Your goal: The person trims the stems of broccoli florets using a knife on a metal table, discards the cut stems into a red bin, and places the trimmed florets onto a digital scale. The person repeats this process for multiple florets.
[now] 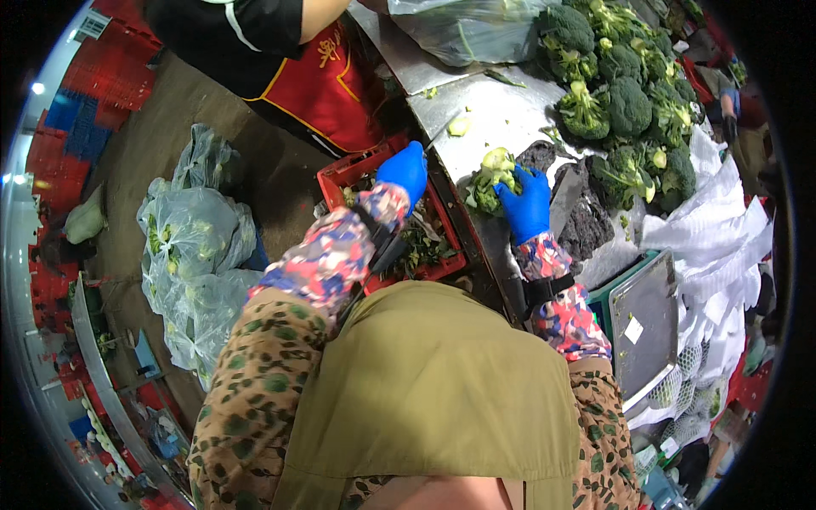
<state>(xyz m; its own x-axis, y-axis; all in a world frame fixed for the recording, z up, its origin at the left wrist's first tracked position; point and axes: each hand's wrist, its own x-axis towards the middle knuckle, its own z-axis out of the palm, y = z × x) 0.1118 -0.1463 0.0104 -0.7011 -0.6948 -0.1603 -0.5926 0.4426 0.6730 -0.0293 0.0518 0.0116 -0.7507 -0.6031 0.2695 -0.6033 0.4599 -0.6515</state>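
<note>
My left hand [405, 171], in a blue glove, is closed above a red plastic crate [456, 264] of leaf trimmings. A thin, blade-like tool [436, 138] sticks out of it towards the metal table; its handle is hidden. With my right hand [528, 201], also blue-gloved, I grip a broccoli head [489, 191] by its side on the table [475, 105]. Its pale cut stem points away from me. A cut piece of stem [458, 126] lies farther up the table. Beyond my right hand, many broccoli heads [630, 105] are piled up.
A person in a red and black apron [325, 83] stands at the upper left, near a plastic bag [472, 32] on the table. Filled clear bags [191, 236] rest on the floor at left. A tray [644, 325] and white foam netting [714, 223] are at right, with dark crumpled material [590, 220] beside my right hand.
</note>
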